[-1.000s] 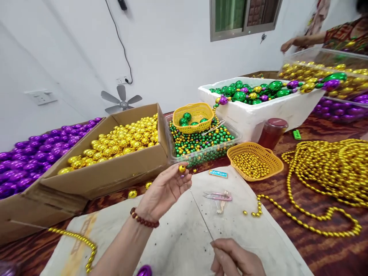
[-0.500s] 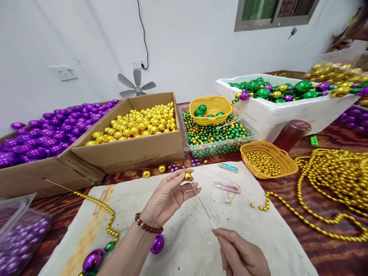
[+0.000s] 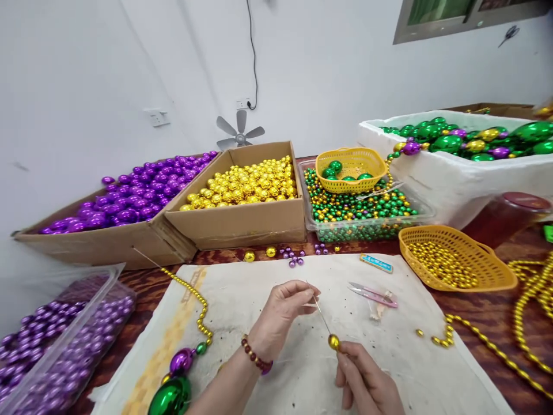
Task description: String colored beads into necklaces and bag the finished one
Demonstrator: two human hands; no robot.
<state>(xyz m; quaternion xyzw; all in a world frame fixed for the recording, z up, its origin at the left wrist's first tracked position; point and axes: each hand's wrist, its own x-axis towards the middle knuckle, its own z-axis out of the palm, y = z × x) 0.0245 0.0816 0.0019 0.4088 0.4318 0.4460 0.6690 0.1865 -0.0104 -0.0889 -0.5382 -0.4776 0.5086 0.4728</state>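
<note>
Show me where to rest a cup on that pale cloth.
Two stretches of the pale cloth show only specks: one between the gold bead strand at left and the left hand, another right of the right hand, nearer than the pink-handled metal snips. Crowded: the far side of the red-brown wooden table, where loose purple beads lie near a brown cardboard box.

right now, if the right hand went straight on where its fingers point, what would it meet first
The gold bead on the needle, just ahead of the right hand; beyond it, the left hand seems next in line, though depth is hard to judge.
</note>
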